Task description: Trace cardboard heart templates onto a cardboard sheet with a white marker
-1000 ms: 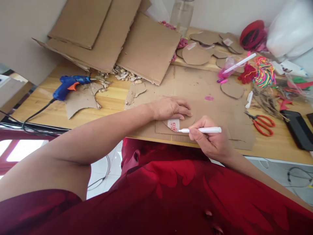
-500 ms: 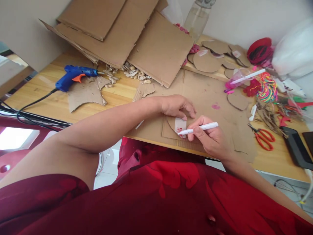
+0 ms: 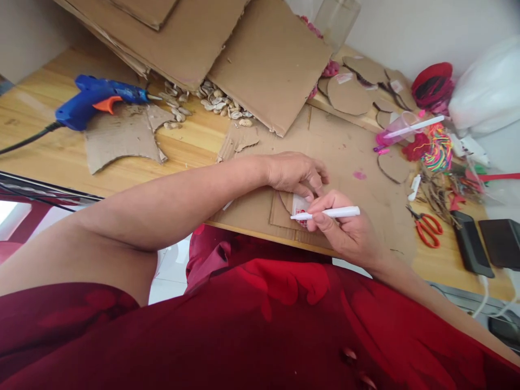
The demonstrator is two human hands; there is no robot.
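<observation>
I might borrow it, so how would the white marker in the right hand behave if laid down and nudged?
The white marker is probably light, being slim and held by the right hand alone. It runs straight in that grip, so it's likely stiff. It looks smooth and rounded, so it may roll across the cardboard sheet.

1. the left arm (image 3: 190,203) is bent, forearm stretched rightward.
2. the left hand (image 3: 294,172) lies palm down, fingers bent.
3. the right forearm (image 3: 406,278) slants inward; the right hand (image 3: 343,230) pinches.
</observation>
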